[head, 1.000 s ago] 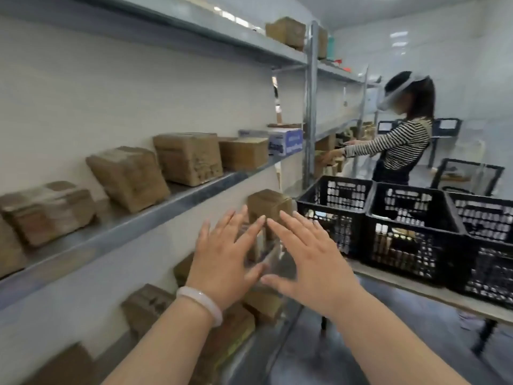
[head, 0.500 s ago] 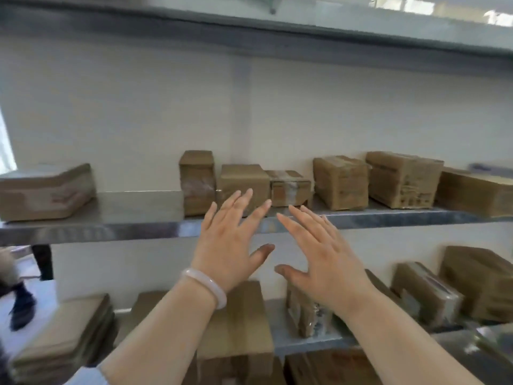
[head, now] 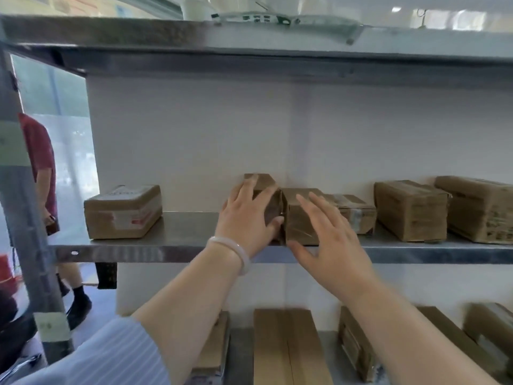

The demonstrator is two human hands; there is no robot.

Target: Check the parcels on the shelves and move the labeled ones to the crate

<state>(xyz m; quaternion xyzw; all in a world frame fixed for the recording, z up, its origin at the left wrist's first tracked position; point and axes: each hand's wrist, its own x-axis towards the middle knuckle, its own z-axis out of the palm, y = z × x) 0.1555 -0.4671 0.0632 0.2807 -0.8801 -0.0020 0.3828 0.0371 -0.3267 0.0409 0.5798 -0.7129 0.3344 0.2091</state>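
Several brown taped cardboard parcels stand on the middle metal shelf [head: 177, 245]. My left hand [head: 247, 218] lies with straight fingers against the tall upright parcel [head: 263, 184]. My right hand [head: 330, 240] hovers, fingers spread, in front of the square parcel [head: 297, 218] beside it. A smaller taped parcel [head: 355, 212] sits just right of that one. A flat parcel with a white-and-red label [head: 123, 212] lies alone at the shelf's left end. No crate is in view.
Two larger parcels [head: 410, 209] [head: 480, 207] stand at the shelf's right. More parcels [head: 288, 345] lie on the lower shelf. The upper shelf [head: 249, 40] carries clutter. A person in a red shirt [head: 41, 168] stands left, behind the shelf post [head: 25, 218].
The view swung left from the crates to face the shelf. Both hands moved forward and up; the left now touches the tall parcel and the right is near the square one.
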